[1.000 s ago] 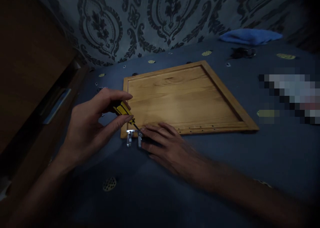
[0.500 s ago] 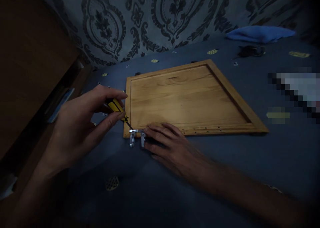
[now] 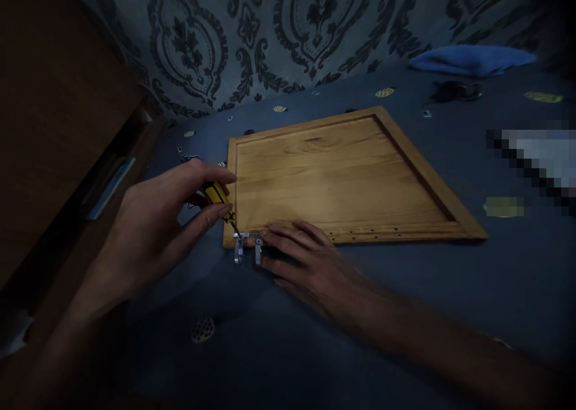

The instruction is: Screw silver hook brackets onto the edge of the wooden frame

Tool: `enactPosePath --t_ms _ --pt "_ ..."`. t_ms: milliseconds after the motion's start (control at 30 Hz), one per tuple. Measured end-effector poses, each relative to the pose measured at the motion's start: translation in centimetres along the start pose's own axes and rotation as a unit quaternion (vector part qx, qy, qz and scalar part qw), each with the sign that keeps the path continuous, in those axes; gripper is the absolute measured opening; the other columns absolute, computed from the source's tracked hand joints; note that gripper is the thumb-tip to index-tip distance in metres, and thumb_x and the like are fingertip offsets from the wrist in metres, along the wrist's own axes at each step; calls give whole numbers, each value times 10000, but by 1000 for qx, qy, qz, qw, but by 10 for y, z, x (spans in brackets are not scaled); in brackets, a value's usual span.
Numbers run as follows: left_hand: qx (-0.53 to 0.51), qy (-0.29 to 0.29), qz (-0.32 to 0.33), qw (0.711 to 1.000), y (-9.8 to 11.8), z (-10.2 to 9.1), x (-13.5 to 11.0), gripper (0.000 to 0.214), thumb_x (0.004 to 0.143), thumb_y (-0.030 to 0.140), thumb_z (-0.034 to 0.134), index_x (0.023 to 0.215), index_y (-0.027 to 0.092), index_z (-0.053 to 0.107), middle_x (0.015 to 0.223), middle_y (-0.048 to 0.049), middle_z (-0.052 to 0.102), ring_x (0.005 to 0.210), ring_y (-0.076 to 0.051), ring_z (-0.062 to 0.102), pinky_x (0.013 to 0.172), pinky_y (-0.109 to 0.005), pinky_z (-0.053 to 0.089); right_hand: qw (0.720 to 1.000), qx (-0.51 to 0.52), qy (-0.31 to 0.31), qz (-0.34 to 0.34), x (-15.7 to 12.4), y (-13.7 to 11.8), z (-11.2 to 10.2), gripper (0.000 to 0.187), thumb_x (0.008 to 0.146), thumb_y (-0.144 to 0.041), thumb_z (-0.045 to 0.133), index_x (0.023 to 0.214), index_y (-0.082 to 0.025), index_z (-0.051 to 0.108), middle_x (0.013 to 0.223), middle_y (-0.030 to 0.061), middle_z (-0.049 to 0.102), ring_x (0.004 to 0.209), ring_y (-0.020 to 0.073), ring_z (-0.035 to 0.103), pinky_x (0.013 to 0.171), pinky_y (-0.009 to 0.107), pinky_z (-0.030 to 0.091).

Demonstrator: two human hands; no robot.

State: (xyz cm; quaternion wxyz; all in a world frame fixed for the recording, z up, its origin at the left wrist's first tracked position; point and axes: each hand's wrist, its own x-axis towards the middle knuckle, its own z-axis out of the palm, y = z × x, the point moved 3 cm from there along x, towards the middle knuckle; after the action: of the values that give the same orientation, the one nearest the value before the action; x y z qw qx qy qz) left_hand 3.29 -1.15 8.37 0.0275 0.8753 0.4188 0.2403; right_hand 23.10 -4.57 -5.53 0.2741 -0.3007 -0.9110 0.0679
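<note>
My left hand [image 3: 157,224] is closed around the yellow and black handle of a screwdriver [image 3: 217,197], held between thumb and fingers. The screwdriver leans down to the right, its tip at a small metal hook rail [image 3: 243,236] on the near left corner of a framed wooden panel [image 3: 324,176]. Two bright hooks of the rail jut over the panel's near edge. My right hand [image 3: 310,260] lies with fingers stretched over that edge, fingertips against the right hook. Its palm side and whatever lies under it are hidden.
Small dark holes dot the panel's near edge, right of my right hand. A blue cloth [image 3: 472,60] and a dark object [image 3: 454,92] lie at the back right. A pixelated object [image 3: 540,158] sits far right. Brown furniture [image 3: 58,116] stands left, beside the patterned wall [image 3: 252,38].
My left hand and the screwdriver have shifted slightly right, and the screwdriver has a slightly different tilt. My right hand stays in place on the panel.
</note>
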Motion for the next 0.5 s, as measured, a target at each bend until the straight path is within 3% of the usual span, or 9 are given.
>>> enactPosePath --t_ms 333,500 --pt "-23 -11 -14 1000 0 1 -1 202 979 230 628 1157 324 631 1073 88 730 918 -116 713 832 -173 580 1000 9 7 -2 0 1 1 287 1057 -263 520 1286 -238 691 1418 94 653 1384 275 531 1148 563 421" --pt "6 2 -7 1000 1 -2 -1 130 971 259 671 1095 286 640 985 82 744 793 -99 708 712 -162 562 1000 10 3 -1 -1 1 1 295 1060 -252 510 1300 -241 683 1417 99 651 1393 274 523 1151 573 418"
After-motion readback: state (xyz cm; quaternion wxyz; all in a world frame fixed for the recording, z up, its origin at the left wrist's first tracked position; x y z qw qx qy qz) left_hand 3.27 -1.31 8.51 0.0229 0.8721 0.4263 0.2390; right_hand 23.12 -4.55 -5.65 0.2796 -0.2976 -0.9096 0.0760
